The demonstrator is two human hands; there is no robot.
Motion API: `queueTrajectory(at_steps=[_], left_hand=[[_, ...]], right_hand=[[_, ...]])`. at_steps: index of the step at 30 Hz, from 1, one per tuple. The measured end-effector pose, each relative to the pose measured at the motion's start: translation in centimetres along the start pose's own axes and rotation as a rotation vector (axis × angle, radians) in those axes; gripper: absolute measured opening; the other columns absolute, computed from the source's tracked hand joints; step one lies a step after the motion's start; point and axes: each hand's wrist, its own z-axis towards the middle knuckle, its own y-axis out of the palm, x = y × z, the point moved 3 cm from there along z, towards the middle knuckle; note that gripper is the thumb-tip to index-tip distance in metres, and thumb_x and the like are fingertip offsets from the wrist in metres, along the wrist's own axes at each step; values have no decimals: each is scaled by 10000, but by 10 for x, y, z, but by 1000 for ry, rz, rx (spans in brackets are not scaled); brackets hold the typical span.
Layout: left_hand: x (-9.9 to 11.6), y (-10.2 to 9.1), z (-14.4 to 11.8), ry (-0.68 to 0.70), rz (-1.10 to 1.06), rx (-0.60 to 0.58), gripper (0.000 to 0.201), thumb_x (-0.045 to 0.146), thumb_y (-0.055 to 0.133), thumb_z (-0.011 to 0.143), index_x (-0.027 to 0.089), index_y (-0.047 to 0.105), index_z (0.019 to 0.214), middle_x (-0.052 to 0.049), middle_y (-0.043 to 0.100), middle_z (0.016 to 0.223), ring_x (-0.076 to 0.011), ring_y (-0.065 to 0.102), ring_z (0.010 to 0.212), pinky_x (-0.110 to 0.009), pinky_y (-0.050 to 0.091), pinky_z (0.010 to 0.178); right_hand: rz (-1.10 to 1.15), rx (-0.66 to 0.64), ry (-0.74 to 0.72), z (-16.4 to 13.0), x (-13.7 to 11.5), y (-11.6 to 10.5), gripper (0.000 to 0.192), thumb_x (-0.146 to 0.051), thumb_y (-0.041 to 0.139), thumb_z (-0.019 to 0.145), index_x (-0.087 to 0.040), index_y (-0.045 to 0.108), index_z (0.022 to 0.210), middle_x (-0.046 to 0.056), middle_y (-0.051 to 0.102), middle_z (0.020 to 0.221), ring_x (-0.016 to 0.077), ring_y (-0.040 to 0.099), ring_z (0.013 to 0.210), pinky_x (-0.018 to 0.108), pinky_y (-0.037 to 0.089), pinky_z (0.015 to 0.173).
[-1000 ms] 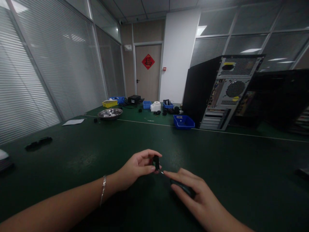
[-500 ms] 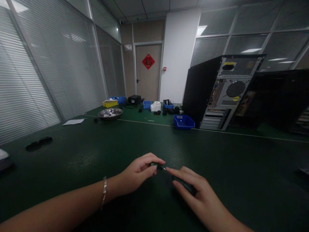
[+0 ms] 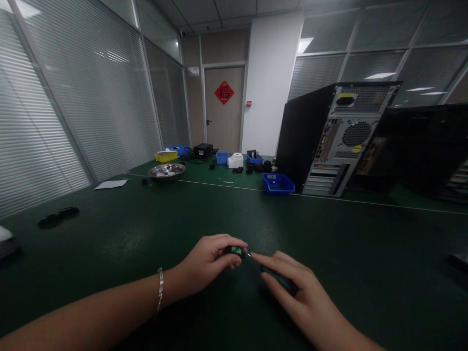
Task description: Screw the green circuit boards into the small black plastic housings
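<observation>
A small black part (image 3: pixel 234 251) with a green face sits low in the middle of the view, just above the dark green worktop (image 3: pixel 146 234), pinched between thumb and fingertips of the left hand (image 3: pixel 206 263). It is too small and dim to tell what it is. Touching its right end is the thin metal tip of a screwdriver (image 3: pixel 278 279), whose dark handle lies under the fingers of the right hand (image 3: pixel 296 292); that hand is closed around the handle and covers most of it. The two hands are close together, meeting at the part. A silver bracelet (image 3: pixel 160 292) circles the left wrist, and both forearms are cut off by the lower edge.

Further back stands a blue bin (image 3: pixel 278 184), and just beside it a computer case (image 3: pixel 329 139) with its rear panel turned this way. A metal bowl (image 3: pixel 166 171) and a sheet of paper (image 3: pixel 110 184) lie to the far left, with more bins and dark odds and ends behind that are too distant to make out. Two flat black pieces (image 3: pixel 58 217) lie on the left, and something at the left edge is cut off.
</observation>
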Motion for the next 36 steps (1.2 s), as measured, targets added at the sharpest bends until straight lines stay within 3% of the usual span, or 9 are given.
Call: queueTrajectory(at_steps=[4, 7, 10, 13, 19, 32, 36], left_hand=[[11, -2, -1, 46, 185, -5, 245, 252, 575, 900, 215, 663, 1125, -55, 692, 1007, -167, 638, 833, -295, 488, 804], [17, -3, -1, 84, 210, -3, 239, 216, 603, 880, 223, 686, 1104, -47, 715, 1027, -180, 643, 928, -292, 470, 856], [13, -2, 0, 45, 118, -6, 243, 215, 622, 864, 210, 703, 1093, -57, 726, 1001, -177, 654, 886, -286, 488, 809], [3, 0, 1, -50, -107, -13, 252, 247, 643, 847, 174, 712, 1079, -75, 722, 956, -159, 657, 777, -281, 513, 739], [-2, 2, 2, -146, -391, -12, 235, 233, 690, 805, 163, 735, 1025, -59, 723, 884, -128, 648, 726, -256, 517, 723], [-1, 2, 4, -155, -536, -31, 206, 236, 709, 795, 152, 744, 980, -42, 719, 808, -115, 641, 698, -239, 515, 701], [0, 1, 2, -129, -471, -22, 205, 229, 694, 808, 155, 738, 994, -48, 713, 838, -119, 640, 709, -244, 518, 706]], right_hand=[[1, -30, 1, 0, -1, 0, 375, -209, 513, 954, -273, 581, 1317, 35, 641, 913, 178, 625, 820, 276, 494, 715], [0, -50, -3, 0, -2, 0, 367, -206, 513, 952, -261, 592, 1307, 42, 641, 925, 181, 624, 830, 282, 493, 726], [-1, -54, -11, 0, -2, 1, 353, -209, 517, 950, -246, 609, 1289, 48, 639, 924, 183, 622, 831, 285, 489, 728], [10, -49, -20, 1, -1, 2, 346, -211, 520, 950, -235, 614, 1282, 48, 634, 909, 181, 618, 832, 283, 482, 733], [42, -46, -21, 2, -1, 2, 351, -202, 513, 948, -222, 611, 1284, 49, 626, 892, 184, 617, 817, 287, 479, 719], [61, -43, -29, -1, 0, 2, 376, -208, 501, 955, -249, 574, 1321, 43, 630, 908, 186, 619, 841, 295, 479, 749], [44, -61, -26, -1, -2, 2, 372, -204, 494, 957, -243, 579, 1317, 46, 625, 908, 182, 617, 831, 286, 478, 730]])
